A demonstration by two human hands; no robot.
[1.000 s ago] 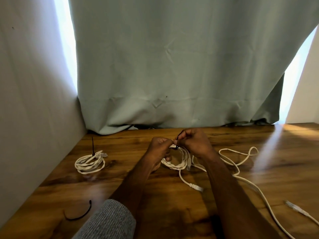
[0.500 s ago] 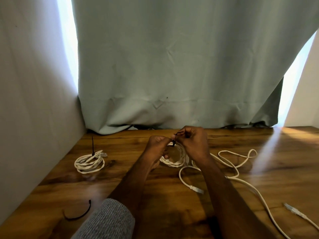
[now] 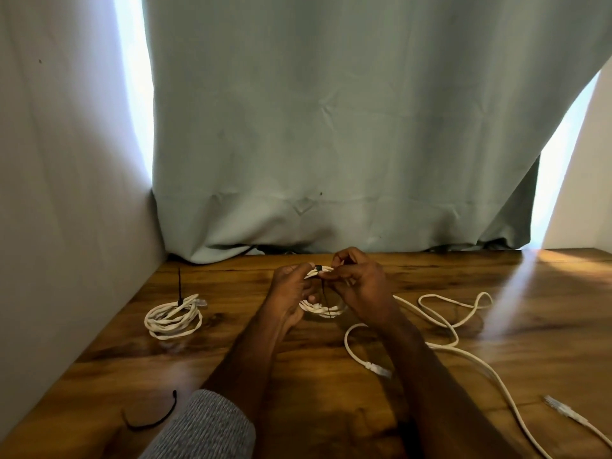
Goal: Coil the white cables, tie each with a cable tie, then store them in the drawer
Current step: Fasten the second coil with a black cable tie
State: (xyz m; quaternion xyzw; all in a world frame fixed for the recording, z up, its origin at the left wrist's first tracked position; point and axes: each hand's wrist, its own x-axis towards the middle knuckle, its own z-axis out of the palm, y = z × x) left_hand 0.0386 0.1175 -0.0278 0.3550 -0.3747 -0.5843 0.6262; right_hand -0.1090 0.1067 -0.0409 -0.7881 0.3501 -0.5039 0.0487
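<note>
Mid-frame, a round coil of smooth white cable (image 3: pixel 323 308) hangs between the left hand (image 3: pixel 291 286) and right hand (image 3: pixel 359 283); both pinch its top beside a thin black tie (image 3: pixel 318 268).

Both forearms reach forward over the table (image 3: pixel 331 376) and converge near its middle, hands raised just off the wood. Left hand (image 3: pixel 289 289): fingers curled, thumb and fingertips pinching the held cable coil (image 3: pixel 319 308) at its top, left of the tie head. Right hand (image 3: pixel 359 286): fingers curled, pinching the same coil from the right, almost touching the left. Left forearm bare, grey sleeve (image 3: pixel 202 425) pushed up at the near edge.
</note>
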